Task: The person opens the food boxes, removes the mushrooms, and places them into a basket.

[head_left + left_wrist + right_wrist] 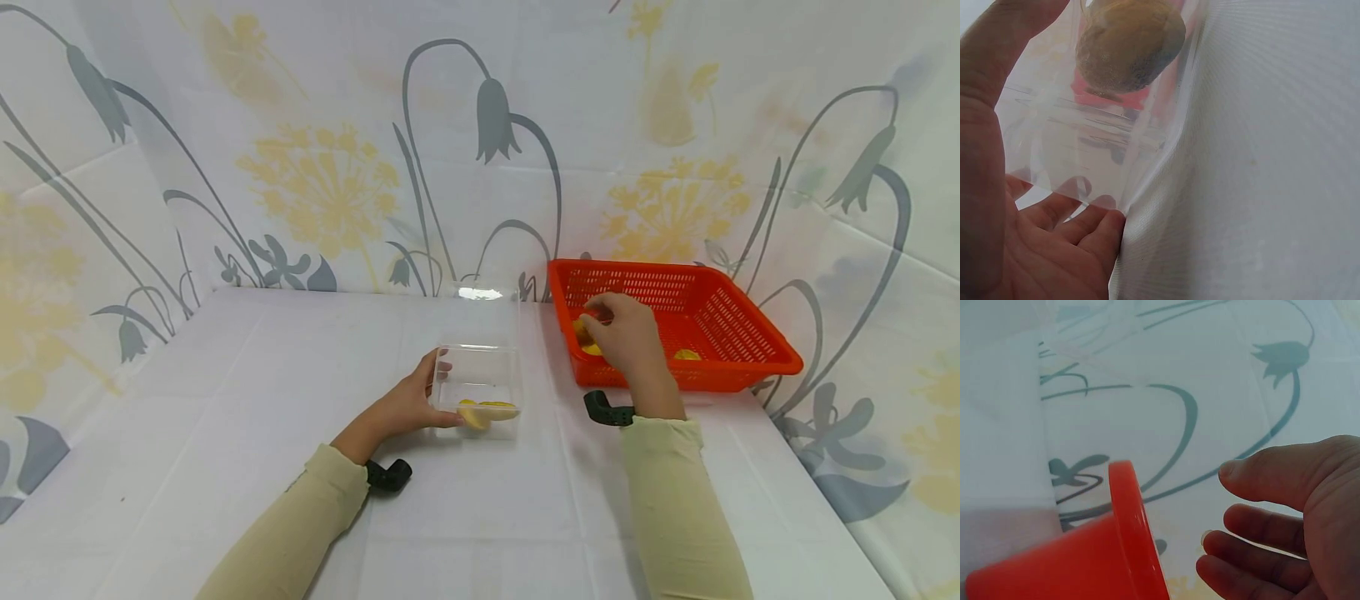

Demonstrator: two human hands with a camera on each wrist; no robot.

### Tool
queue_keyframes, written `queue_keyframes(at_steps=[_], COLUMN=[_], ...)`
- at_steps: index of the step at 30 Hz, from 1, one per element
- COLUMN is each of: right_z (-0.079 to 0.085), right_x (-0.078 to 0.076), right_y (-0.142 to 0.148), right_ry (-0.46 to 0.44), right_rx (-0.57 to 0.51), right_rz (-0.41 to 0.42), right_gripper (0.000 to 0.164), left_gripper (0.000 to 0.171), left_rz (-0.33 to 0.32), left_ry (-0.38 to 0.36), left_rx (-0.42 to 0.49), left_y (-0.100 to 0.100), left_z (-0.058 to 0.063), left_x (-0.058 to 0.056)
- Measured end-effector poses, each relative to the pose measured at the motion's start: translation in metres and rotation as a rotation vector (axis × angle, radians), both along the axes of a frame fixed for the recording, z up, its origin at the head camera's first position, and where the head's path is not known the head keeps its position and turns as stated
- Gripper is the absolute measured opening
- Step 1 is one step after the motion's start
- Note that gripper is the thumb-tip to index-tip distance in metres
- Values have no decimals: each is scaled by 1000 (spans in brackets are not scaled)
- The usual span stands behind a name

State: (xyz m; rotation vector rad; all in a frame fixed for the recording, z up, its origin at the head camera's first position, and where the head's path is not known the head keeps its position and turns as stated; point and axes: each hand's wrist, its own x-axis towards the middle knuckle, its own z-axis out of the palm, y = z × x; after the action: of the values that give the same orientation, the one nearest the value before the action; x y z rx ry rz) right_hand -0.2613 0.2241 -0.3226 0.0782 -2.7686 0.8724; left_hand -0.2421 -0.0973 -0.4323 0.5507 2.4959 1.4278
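My left hand (408,404) grips the left side of a clear plastic box (480,371), thumb along the front and fingers behind. Inside the box lie yellow-topped, pale-sided rounded pieces (487,412). Through the plastic, one rounded piece (1129,47) looks brownish and speckled in the left wrist view. My right hand (628,333) is over the front left of a red basket (750,329), right beside yellow pieces (592,349) in it. In the right wrist view, the thumb (1260,472) and fingers are apart with nothing showing between them.
A clear lid (480,312) stands raised behind the box. Another yellow piece (686,355) lies near the basket's front wall. The white-covered table (247,400) meets flower-printed sheeting (330,167) at the back and sides.
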Motion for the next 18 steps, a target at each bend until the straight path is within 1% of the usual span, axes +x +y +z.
queue_keyframes(at_steps=[4,12,18], right_z=[0,-2,-2], right_x=[1,3,6], right_y=[-9,-26,-35], right_ry=[-15,10,8], right_rx=[1,71,100], right_rz=[35,119,155], right_gripper=[31,29,27], left_gripper=[118,118,117], left_rz=[-3,-8,-11], left_ry=[-4,0,-4], left_rx=[2,8,12], left_y=[0,-1,-1], left_z=[0,0,-1], left_x=[0,-1,-1])
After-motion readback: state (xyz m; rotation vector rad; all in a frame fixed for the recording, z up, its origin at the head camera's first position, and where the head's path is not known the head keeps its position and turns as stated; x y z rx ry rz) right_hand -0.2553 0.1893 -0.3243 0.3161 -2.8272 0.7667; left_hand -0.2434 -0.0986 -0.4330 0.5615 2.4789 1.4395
